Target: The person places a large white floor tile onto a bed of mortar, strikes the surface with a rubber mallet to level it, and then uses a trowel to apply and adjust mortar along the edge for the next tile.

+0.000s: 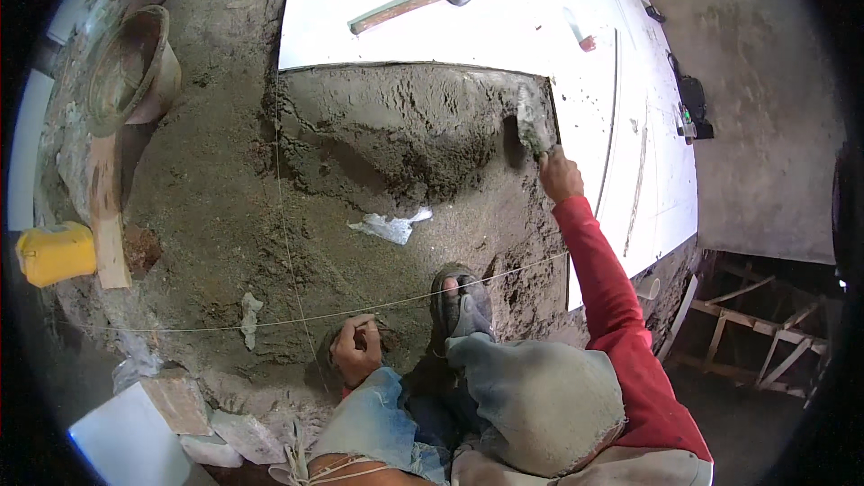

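Note:
My right hand (562, 176), at the end of a red sleeve, is closed round the handle of a trowel (536, 126). Grey mortar coats its blade, which lies at the right edge of the mortar bed (396, 121), beside a white tile. Much of the handle is hidden in my grip. Low down near my knee, my left hand (356, 351) has its fingers curled; anything inside them is hidden. A thin string (405, 300) runs just above that hand. Between my foot and the mortar ridge lies a torn scrap of pale plastic (392, 226).
White tiles (504, 36) border the bed at the back and right. A rubber mallet (414, 2) rests on them. To the left are a bucket (162, 81), a wooden board (105, 207) and a yellow container (57, 254). A wooden frame (756, 333) stands at the right.

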`<action>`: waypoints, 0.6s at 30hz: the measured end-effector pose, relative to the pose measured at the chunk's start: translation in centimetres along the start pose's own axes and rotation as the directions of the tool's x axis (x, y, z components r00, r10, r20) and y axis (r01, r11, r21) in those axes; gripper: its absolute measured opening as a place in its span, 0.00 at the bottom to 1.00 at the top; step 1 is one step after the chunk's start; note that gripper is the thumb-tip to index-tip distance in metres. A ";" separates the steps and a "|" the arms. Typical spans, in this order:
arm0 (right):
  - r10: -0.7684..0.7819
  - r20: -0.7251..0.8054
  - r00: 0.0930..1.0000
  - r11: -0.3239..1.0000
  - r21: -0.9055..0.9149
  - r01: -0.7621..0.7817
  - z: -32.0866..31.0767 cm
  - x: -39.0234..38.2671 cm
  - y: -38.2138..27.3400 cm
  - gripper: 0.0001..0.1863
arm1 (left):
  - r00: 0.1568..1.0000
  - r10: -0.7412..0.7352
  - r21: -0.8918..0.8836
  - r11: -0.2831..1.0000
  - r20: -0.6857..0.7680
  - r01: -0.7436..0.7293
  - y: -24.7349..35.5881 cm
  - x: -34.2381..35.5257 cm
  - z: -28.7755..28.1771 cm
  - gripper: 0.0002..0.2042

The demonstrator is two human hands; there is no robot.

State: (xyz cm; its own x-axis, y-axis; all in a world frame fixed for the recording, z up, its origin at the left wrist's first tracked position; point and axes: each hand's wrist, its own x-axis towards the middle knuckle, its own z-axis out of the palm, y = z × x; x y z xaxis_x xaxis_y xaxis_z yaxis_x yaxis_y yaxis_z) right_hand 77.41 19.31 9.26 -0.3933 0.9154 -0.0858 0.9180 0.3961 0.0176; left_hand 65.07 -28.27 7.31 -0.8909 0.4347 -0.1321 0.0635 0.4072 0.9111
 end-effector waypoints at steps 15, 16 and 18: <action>-0.052 0.279 0.959 0.952 0.303 -0.036 -3.5 1.0 4.4 0.30 | 0.986 -0.087 -0.013 0.996 0.143 0.090 -0.8 -0.6 0.7 0.08; 0.109 0.251 0.962 0.952 0.251 -0.173 -5.2 0.9 0.1 0.19 | 0.990 -0.069 0.013 0.998 0.123 0.068 -0.3 -0.1 -0.1 0.08; -0.139 0.037 0.990 0.990 0.009 0.139 -1.7 3.1 4.5 0.25 | 0.985 -0.062 -0.006 0.998 0.164 0.063 0.6 -1.0 0.9 0.08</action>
State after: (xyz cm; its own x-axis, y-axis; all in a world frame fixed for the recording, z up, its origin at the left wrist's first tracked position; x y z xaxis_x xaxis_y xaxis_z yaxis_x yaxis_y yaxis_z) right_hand 80.23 23.99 10.76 -0.5154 0.8479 -0.1242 0.8548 0.5190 -0.0037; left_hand 66.37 -27.74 7.59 -0.8074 0.5343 -0.2500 0.0044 0.4293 0.9032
